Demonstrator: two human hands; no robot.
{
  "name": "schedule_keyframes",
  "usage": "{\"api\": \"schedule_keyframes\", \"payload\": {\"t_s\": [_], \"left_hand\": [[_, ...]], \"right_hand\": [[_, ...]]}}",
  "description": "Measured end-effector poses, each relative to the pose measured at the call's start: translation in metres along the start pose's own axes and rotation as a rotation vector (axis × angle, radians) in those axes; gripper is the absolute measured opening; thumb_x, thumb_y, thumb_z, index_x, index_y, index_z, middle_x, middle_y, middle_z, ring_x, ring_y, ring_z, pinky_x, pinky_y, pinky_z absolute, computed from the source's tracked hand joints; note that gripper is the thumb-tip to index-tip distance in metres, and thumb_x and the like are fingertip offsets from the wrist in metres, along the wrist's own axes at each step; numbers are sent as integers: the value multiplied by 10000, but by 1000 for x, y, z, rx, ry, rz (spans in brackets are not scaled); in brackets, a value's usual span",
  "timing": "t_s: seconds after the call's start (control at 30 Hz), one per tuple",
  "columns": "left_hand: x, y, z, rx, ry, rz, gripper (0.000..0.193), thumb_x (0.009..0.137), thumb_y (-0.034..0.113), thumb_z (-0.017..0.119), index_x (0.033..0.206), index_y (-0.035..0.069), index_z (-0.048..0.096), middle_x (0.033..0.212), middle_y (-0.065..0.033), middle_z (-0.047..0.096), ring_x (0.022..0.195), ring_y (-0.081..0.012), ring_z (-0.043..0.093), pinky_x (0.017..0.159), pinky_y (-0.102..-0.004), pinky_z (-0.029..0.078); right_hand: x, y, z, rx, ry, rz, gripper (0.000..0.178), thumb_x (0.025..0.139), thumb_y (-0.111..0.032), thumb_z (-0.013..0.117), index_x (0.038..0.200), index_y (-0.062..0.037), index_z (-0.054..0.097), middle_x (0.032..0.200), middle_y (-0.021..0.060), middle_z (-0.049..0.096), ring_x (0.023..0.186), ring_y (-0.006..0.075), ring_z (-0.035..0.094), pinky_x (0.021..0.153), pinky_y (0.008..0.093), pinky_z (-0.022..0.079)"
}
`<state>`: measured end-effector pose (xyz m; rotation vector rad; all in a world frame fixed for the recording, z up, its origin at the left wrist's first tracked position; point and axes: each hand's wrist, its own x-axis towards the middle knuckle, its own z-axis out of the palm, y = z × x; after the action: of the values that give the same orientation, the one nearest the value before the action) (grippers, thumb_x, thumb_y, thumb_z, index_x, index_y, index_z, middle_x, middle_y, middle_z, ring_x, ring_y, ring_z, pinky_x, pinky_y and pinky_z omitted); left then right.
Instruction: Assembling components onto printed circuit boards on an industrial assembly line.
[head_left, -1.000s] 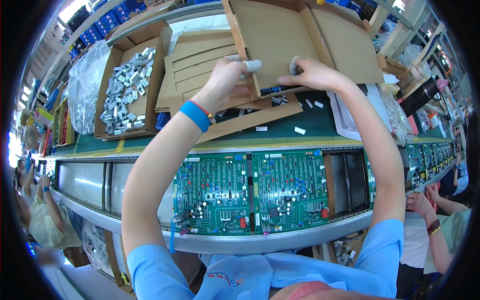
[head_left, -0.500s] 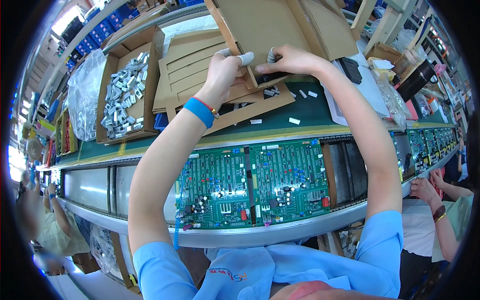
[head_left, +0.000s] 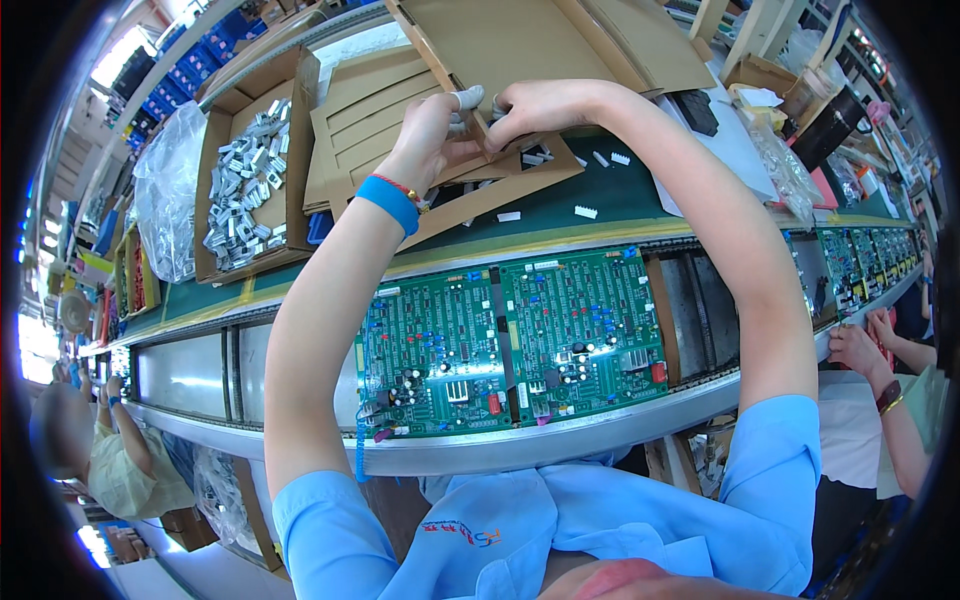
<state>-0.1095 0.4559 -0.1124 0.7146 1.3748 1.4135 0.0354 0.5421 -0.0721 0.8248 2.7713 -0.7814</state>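
A shallow open cardboard box (head_left: pixel 525 50) is tilted up at the far side of the bench, with one corner toward me. My left hand (head_left: pixel 432 132) grips the wall left of that corner, thumb on top; white covers show on its fingertips. From the right, my right hand (head_left: pixel 540 108) pinches the same corner, its fingertips partly hidden behind the cardboard. Below the box lie flat slotted cardboard sheets (head_left: pixel 365 125), with small white and grey parts showing in the gaps. My left wrist carries a blue band (head_left: pixel 388 204) and a red bracelet.
Two green circuit boards (head_left: pixel 435 350) lie side by side on the conveyor rail before me. To the left, a cardboard box (head_left: pixel 207 235) holds many silvery metal parts, beside a clear plastic bag (head_left: pixel 168 190). White connectors (head_left: pixel 586 212) lie on the green bench. A co-worker's hands (head_left: pixel 858 350) are at right.
The tilted box and both hands have shifted slightly up and left in the picture. My right hand has come nearer the left, its fingers now closed at the box's corner.
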Motion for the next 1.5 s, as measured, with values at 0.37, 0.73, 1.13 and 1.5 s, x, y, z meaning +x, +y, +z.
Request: {"api": "schedule_keyframes", "payload": {"t_s": [0.37,0.73,1.13,1.5], "left_hand": [[10,6,-13,11,-58,12,291,900,207,569,1106,4,538,1012,-130,585,929,-233,609,772,-394,570],[4,0,-10,-56,-57,-51,265,900,238,581,1081,44,565,976,-105,611,910,-220,610,855,-426,527],[1,4,-14,-51,-104,-10,294,900,225,603,1135,53,567,1042,-109,585,1000,-216,577,833,-419,544],[1,5,-76,-159,-130,34,273,878,225,613,1097,62,596,1080,-102,566,1011,-199,567,861,-404,533]], "right_hand": [[3,4,-6,190,42,-177,547,695,-424,688,1088,-51,619,962,111,620,893,214,573,825,299,404],[3,-17,-5,-45,66,-85,331,691,-262,615,858,23,619,710,133,576,668,204,546,644,309,428],[6,13,-29,234,222,-54,230,714,-128,732,932,-72,684,771,36,666,608,75,591,448,228,386],[-108,25,-25,236,234,9,235,717,-183,747,931,-109,684,767,-4,635,623,38,568,474,198,399]]}}
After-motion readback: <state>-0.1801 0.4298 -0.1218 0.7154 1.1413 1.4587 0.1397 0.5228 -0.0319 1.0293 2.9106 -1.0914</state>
